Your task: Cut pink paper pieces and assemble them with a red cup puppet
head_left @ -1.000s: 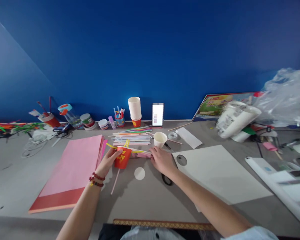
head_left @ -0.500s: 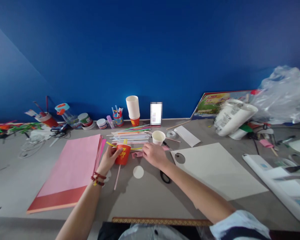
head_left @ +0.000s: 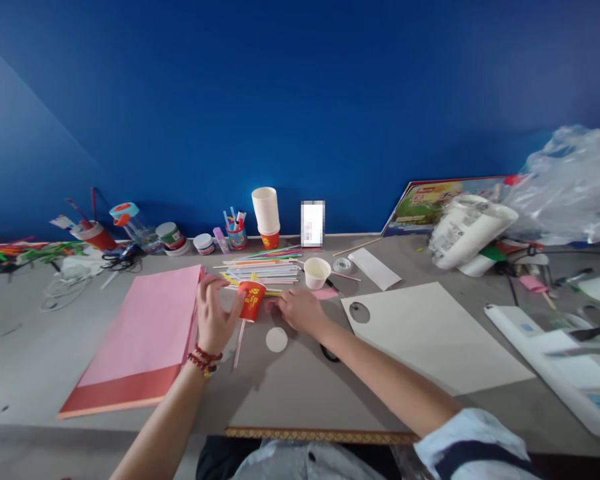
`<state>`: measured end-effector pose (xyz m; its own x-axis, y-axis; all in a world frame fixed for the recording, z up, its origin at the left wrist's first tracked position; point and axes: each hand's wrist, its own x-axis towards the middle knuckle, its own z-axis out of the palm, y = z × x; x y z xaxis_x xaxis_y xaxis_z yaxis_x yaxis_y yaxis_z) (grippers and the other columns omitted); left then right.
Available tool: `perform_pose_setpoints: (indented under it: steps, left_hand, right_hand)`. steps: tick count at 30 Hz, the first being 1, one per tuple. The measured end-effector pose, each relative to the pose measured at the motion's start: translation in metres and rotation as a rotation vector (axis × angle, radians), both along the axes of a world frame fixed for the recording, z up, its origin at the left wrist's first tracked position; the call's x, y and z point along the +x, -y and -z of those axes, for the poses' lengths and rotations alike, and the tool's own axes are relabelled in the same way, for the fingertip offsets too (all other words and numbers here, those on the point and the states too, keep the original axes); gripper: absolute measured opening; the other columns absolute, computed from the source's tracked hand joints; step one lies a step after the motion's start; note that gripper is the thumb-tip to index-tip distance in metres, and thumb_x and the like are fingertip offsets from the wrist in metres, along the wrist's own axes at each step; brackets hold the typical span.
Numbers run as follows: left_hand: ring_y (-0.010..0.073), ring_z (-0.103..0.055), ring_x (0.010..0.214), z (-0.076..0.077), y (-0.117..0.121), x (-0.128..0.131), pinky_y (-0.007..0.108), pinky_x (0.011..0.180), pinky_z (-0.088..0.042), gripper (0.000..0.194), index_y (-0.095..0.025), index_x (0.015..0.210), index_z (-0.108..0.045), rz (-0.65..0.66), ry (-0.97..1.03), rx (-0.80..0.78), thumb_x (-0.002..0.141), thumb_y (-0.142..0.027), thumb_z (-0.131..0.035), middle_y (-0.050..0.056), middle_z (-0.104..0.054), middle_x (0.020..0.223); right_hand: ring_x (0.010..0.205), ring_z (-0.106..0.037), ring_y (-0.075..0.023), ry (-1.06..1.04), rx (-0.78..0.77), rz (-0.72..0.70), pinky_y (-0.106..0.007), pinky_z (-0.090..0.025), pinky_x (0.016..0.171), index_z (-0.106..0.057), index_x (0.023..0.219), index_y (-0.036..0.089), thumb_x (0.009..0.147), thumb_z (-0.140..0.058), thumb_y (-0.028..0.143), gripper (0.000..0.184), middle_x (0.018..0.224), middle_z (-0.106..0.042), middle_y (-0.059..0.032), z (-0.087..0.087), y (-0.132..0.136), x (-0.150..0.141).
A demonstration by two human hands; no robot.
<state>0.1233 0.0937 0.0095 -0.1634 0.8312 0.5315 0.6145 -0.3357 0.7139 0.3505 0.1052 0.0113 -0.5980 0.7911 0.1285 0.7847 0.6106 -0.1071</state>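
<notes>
One red cup (head_left: 253, 302) is between the left hand (head_left: 216, 317) and the right hand (head_left: 300, 312), a pink straw (head_left: 239, 345) slanting below it. Left of the cup, the left hand curves wide, thumb at the cup's side; whether it grips, I cannot tell. Right of the cup, the right hand bunches its fingers by a pink scrap (head_left: 271, 305), any hold hidden.

One paper cup (head_left: 253, 305) is between the left hand (head_left: 214, 315) and the right hand (head_left: 300, 311). Straws (head_left: 270, 275) lie behind it on the table (head_left: 280, 393), with stacked cups (head_left: 267, 217) farther back. Paper sheets (head_left: 140, 320) lie on the left.
</notes>
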Motion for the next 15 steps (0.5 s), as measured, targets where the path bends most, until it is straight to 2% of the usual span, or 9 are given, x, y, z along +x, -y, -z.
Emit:
perform_pose_setpoints:
  steps: [2,4,7,9,12,15]
  left_hand:
    - [0.0318,-0.046,0.123,-0.002,0.003,0.006,0.051,0.107,-0.036,0.042,-0.019,0.108,-0.054,-0.016,-0.202,0.101,0.077,-0.041,-0.072,0.014,-0.050,0.120]
    - [0.0336,-0.045,0.123,-0.001,0.003,0.008,0.053,0.105,-0.037,0.046,-0.017,0.113,-0.052,-0.050,-0.368,0.168,0.078,-0.041,-0.070,0.017,-0.048,0.123]
    - [0.0354,-0.045,0.124,0.003,0.000,0.007,0.053,0.102,-0.037,0.052,-0.017,0.120,-0.050,-0.057,-0.474,0.135,0.079,-0.043,-0.069,0.019,-0.046,0.128]
    - [0.0355,-0.045,0.124,0.007,-0.003,0.006,0.053,0.101,-0.038,0.050,-0.018,0.122,-0.050,-0.038,-0.504,0.077,0.081,-0.042,-0.067,0.018,-0.046,0.131]
    - [0.0345,-0.046,0.123,0.008,-0.004,0.004,0.052,0.099,-0.040,0.044,-0.020,0.120,-0.051,-0.014,-0.491,0.031,0.083,-0.040,-0.064,0.017,-0.047,0.130]
    - [0.0337,-0.046,0.123,-0.003,0.000,0.006,0.053,0.102,-0.037,0.040,-0.021,0.117,-0.054,0.007,-0.429,0.066,0.084,-0.038,-0.065,0.016,-0.049,0.130]
  right_hand:
    - [0.091,-0.062,-0.0234,-0.023,0.015,0.024,-0.029,-0.045,0.071,-0.069,0.095,0.014,0.092,-0.053,0.018,0.016,0.093,-0.069,-0.0109,0.002,-0.004,-0.001]
    - [0.091,-0.062,-0.0223,-0.064,0.039,0.068,-0.028,-0.044,0.071,-0.068,0.095,0.015,0.093,-0.050,0.019,0.018,0.095,-0.069,-0.0101,-0.002,-0.006,0.005]
    - [0.087,-0.062,-0.0195,-0.160,0.094,0.162,-0.026,-0.043,0.072,-0.066,0.097,0.016,0.097,-0.042,0.023,0.024,0.097,-0.068,-0.0094,-0.018,-0.005,0.023]
    - [0.079,-0.062,-0.0172,-0.354,0.161,0.224,-0.025,-0.044,0.071,-0.064,0.092,0.017,0.098,-0.042,0.027,0.025,0.089,-0.067,-0.0077,-0.029,-0.002,0.036]
    - [0.069,-0.062,-0.0150,-0.769,0.241,0.275,-0.025,-0.048,0.067,-0.060,0.086,0.019,0.095,-0.048,0.032,0.020,0.085,-0.066,-0.0059,-0.043,0.002,0.057]
    - [0.063,-0.064,-0.0154,-1.082,0.198,0.304,-0.027,-0.053,0.061,-0.054,0.085,0.021,0.093,-0.053,0.036,0.017,0.079,-0.064,-0.0039,-0.055,0.011,0.073]
